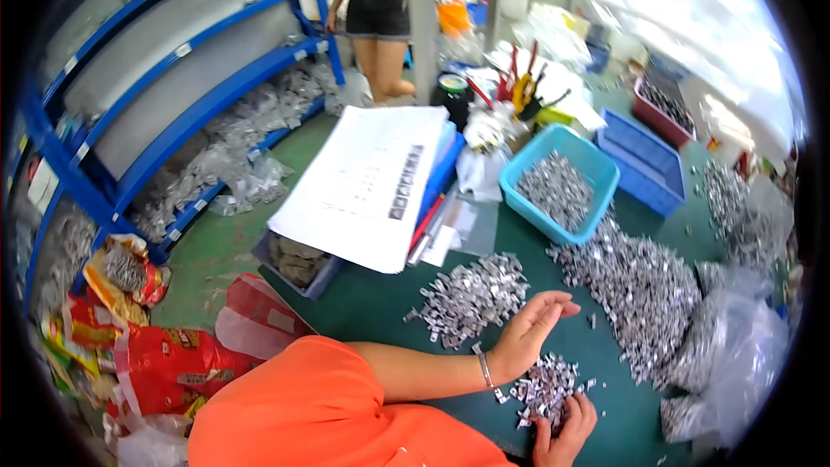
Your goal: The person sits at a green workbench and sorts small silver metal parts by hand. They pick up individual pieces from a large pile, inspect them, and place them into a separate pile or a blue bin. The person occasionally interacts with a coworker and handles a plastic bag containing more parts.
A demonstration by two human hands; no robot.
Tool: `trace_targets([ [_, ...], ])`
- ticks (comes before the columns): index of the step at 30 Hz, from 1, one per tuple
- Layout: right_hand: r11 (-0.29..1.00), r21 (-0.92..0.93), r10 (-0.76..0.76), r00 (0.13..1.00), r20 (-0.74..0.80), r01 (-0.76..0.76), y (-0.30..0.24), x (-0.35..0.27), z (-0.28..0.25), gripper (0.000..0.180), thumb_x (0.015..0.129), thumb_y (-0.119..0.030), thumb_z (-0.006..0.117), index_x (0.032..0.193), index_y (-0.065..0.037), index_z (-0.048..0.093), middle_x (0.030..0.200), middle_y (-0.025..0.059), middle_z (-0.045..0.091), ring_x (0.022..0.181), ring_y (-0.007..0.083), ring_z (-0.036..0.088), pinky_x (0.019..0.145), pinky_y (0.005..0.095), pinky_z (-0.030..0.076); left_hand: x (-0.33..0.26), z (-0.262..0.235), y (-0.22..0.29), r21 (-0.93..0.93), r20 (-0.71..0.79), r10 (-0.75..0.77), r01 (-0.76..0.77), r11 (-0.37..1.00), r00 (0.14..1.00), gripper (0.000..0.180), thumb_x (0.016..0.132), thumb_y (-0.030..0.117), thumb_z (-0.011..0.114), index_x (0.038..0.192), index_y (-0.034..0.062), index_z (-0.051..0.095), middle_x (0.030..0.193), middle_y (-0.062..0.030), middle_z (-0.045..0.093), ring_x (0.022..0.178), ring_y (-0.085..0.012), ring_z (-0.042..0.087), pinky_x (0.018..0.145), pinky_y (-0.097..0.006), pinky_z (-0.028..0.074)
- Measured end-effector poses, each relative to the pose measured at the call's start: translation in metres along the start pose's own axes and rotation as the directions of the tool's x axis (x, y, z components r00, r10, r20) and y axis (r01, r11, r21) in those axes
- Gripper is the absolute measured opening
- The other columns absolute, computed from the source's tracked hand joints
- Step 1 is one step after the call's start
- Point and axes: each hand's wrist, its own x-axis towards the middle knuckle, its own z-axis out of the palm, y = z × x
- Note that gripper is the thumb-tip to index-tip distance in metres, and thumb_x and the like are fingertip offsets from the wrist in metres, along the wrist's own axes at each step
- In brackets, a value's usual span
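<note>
My left hand (536,333), with a bracelet on its wrist, hovers over the green table between two heaps of small metal clips. Its fingers are stretched out and hold nothing that I can see. Just below it lies a small heap of metal clips (546,387). At that heap's near edge rests my right hand (566,434), thumb and fingers apart, fingertips touching the pieces. Left of my left hand is another heap of clips (471,298). To the right spreads a much larger heap of clips (644,294).
A turquoise basin (510,190) of clips stands beyond, beside a blue tray (664,199). Printed sheets (363,173) lie on a bin (324,281) at the table's left edge. Plastic bags (743,346) crowd the right. Blue shelving (216,95) and a standing person (377,17) are farther off.
</note>
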Motion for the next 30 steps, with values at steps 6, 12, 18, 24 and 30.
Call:
trace_targets([
  [6,0.999,-0.011,-0.032,0.999,0.01,0.033,0.001,0.001,-0.004,0.047,0.081,-0.022,0.064,0.118,0.003,0.05,0.118,0.0237,0.05,0.109,0.0407,0.046,0.095,0.0471,0.035,0.038,-0.031,0.116,-0.18,-0.215,0.129,-0.169,0.969,0.968,0.033,0.098,0.029,0.037,0.119,0.0041,0.046,0.114,-0.0132,0.058,0.107,-0.0231,0.056,0.094,-0.035,0.042],
  [12,1.0,-0.012,-0.023,1.0,-0.014,0.023,0.002,-0.003,-0.006,0.045,0.08,-0.017,0.065,0.118,0.003,0.051,0.117,0.0241,0.051,0.108,0.0402,0.047,0.095,0.0462,0.036,0.035,-0.096,0.174,-0.12,-0.501,0.284,-0.391,0.913,0.817,0.029,0.093,0.029,0.046,0.113,0.0079,0.051,0.108,-0.01,0.059,0.099,-0.0217,0.055,0.086,-0.035,0.043],
  [18,0.999,-0.023,-0.035,0.999,0.006,0.035,0.002,-0.003,-0.005,0.044,0.081,-0.018,0.064,0.118,0.003,0.051,0.116,0.0241,0.051,0.107,0.0402,0.047,0.095,0.0459,0.036,0.017,-0.126,0.207,-0.069,-0.66,0.307,-0.463,0.884,0.685,0.025,0.093,0.024,0.046,0.112,0.0074,0.051,0.108,-0.008,0.058,0.098,-0.0182,0.054,0.085,-0.032,0.043],
  [24,0.999,-0.011,-0.033,0.999,0.008,0.033,-0.001,-0.001,-0.006,0.042,0.083,-0.019,0.062,0.118,0.003,0.051,0.117,0.0238,0.051,0.107,0.0397,0.047,0.095,0.0456,0.036,0.013,-0.13,0.207,-0.022,-0.672,0.334,-0.468,0.883,0.661,0.028,0.093,0.027,0.047,0.113,0.0075,0.049,0.105,-0.008,0.058,0.094,-0.0178,0.053,0.081,-0.033,0.041],
  [30,0.998,-0.039,-0.039,0.999,0.009,0.039,0.001,-0.002,-0.004,0.042,0.084,-0.021,0.061,0.118,0.002,0.052,0.118,0.023,0.051,0.108,0.0392,0.047,0.094,0.045,0.037,0.015,-0.131,0.187,-0.099,-0.665,0.239,-0.401,0.911,0.707,0.024,0.091,0.025,0.053,0.109,0.0094,0.053,0.1,-0.0049,0.059,0.091,-0.0155,0.054,0.08,-0.03,0.041],
])
